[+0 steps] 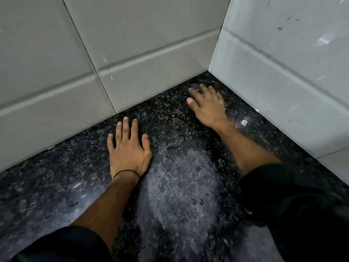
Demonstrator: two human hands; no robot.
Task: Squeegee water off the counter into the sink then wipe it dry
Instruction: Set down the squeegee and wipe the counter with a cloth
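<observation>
the left hand (129, 151) lay flat on the dark speckled counter (179, 176), palm down, fingers spread, holding nothing; a thin black band (127, 172) circled its wrist. the right hand (206, 105) reached into the corner where the tiled walls (132, 53) met, fingers spread over a small dark object (195, 86) (too blurred to name), and i could not tell whether it gripped it. water droplets (196, 201) sat on the counter nearer the person, between the forearms. both arms wore dark sleeves (294, 201). no sink appeared in view.
</observation>
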